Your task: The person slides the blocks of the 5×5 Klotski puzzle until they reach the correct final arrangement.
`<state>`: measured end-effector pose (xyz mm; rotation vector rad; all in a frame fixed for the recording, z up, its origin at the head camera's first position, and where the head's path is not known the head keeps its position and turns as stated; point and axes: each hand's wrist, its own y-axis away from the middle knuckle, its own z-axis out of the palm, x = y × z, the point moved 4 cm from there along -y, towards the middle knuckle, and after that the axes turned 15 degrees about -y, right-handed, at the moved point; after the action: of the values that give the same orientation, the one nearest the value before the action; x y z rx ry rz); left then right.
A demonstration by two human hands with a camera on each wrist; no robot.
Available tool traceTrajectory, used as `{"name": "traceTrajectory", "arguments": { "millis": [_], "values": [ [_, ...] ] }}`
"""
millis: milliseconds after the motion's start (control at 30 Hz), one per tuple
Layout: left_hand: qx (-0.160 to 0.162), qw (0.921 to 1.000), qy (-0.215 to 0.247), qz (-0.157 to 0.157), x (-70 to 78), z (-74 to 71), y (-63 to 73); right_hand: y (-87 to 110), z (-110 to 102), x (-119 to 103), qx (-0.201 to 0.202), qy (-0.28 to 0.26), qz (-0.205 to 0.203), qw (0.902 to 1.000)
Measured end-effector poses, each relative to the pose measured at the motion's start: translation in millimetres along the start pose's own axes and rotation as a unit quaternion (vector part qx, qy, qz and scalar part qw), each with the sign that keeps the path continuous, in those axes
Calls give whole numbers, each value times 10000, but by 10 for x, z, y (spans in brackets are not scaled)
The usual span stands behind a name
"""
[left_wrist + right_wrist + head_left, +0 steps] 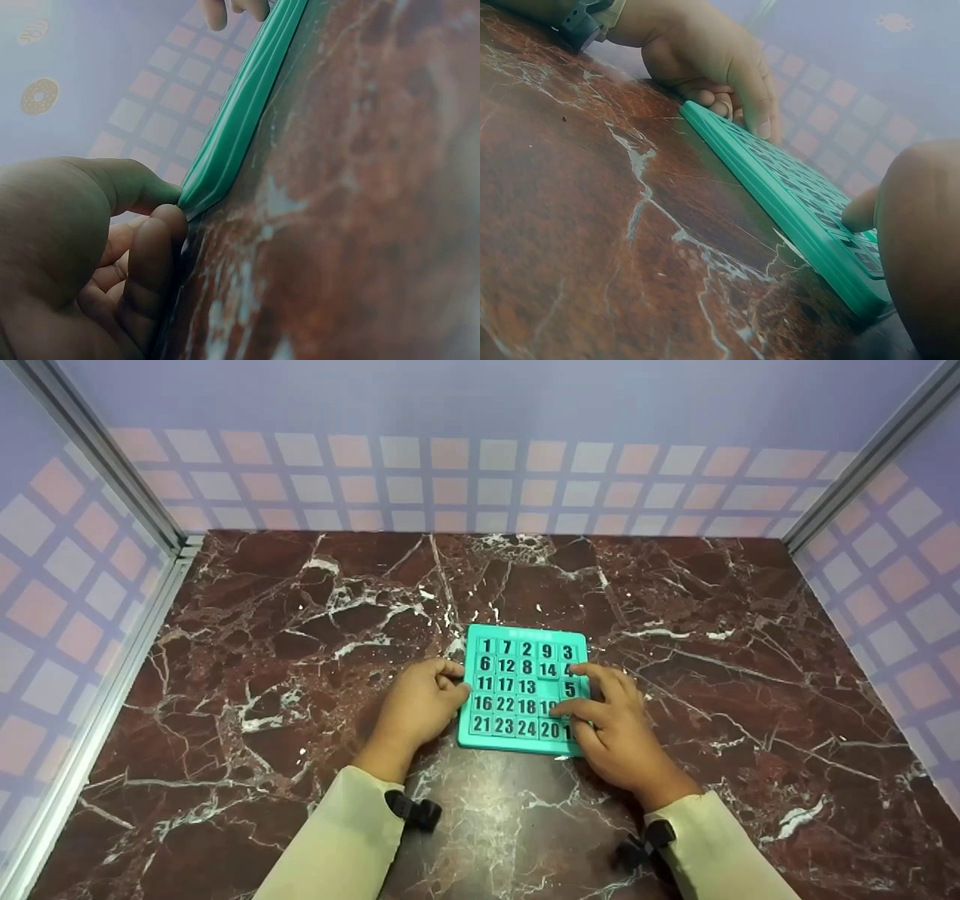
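Lying flat on the dark red marble table (285,607) is a green square plastic number puzzle (523,690) with little sliding tiles that have black numbers on them. It sits near the middle of the table, a bit toward the person.

The left hand (416,709) is at the puzzle's left edge. Its fingers are curled and its thumb presses the green rim, so it grips that side. In the left wrist view the thumb and a bent finger touch the puzzle's edge where it meets the table.

The right hand (615,727) lies over the puzzle's right side. Its fingers are stretched out, not clenched, and one fingertip (561,709) presses on a tile near the number 19. It covers some tiles in the right column.

Both arms wear pale cream sleeves (337,847) with black straps at the wrists.

Behind the table stands a light purple wall with pink and white squares (480,472).
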<state>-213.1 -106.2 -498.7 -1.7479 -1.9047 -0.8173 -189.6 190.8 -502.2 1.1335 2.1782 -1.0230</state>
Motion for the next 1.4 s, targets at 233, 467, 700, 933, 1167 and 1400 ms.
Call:
{"name": "traceTrajectory", "arguments": {
  "millis": [233, 467, 700, 933, 1167, 1400],
  "values": [
    [-14, 10000, -17, 5, 0, 16, 6, 5, 7, -4, -6, -73, -59, 10000],
    [11, 9999, -108, -16, 7, 2, -3, -7, 2, -6, 41, -73, -137, 9999],
    [-27, 9999, -111, -29, -1, 3, -3, -6, 11, -13, 188, -136, -203, 9995],
    [14, 10000, -62, 10, 1, 5, -3, -35, 34, -31, 446, 103, -210, 9987],
    [-8, 10000, -55, -36, 7, 0, 8, -109, 49, -27, 533, 238, 128, 9982],
    [-50, 10000, -52, -63, 2, 10, 7, -204, 29, 44, 677, 162, 320, 9971]
  ]
}}
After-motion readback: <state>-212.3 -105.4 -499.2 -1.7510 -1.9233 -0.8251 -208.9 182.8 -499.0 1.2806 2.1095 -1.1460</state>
